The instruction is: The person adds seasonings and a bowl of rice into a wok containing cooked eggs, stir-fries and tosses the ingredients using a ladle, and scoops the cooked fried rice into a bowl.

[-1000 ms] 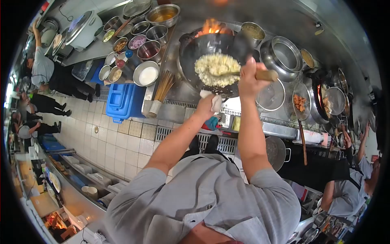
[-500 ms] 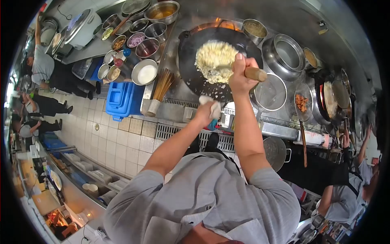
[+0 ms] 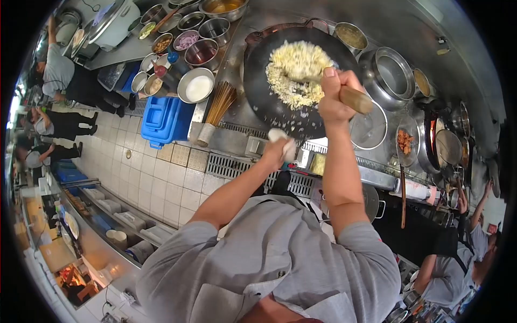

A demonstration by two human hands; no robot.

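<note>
My right hand grips the wooden handle of a long cooking utensil, its head blurred among the food. Below it is a black wok with pale rice mixed with yellow bits, piled toward the far side. Loose grains lie scattered on the near wall. My left hand is closed on a folded white cloth at the wok's near edge. Whether the fingers also grip a wok handle under the cloth is hidden.
To the left stand a bowl of white powder, a bamboo brush, a blue bin and several ingredient bowls. A wire strainer and steel pots sit to the right. Other people stand at far left and lower right.
The wok has shifted toward me off its burner ring, whose rim now shows behind it. Flames seen at the back earlier are out of sight. The rice has spread and moved within the wok.
</note>
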